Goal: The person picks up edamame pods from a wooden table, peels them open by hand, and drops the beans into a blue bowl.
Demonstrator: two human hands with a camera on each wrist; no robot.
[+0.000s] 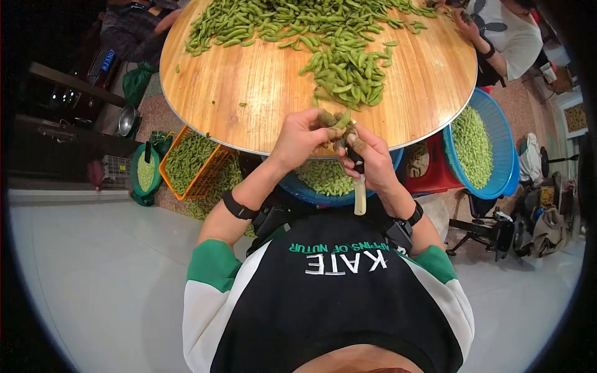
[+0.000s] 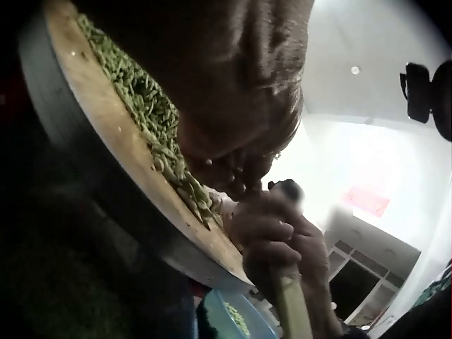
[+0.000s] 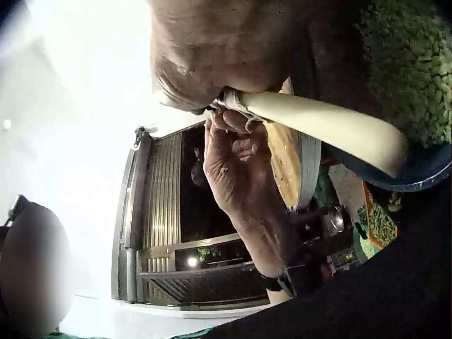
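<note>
Over the near edge of the round wooden table, both hands meet at a green soybean pod. My left hand pinches the pod between thumb and fingertips. In my right hand I grip a tool with a cream handle that sticks out below the palm; its working end is hidden by the fingers. Dark, brownish coverings or stains show on several fingertips. In the right wrist view the cream handle crosses in front of the left hand. A heap of pods lies just beyond the hands.
Under the table edge sits a blue basin of shelled beans. Another blue basket of beans stands right, beside a red stool. An orange crate of pods stands left. Two other people sit across the table; one shows a white shirt.
</note>
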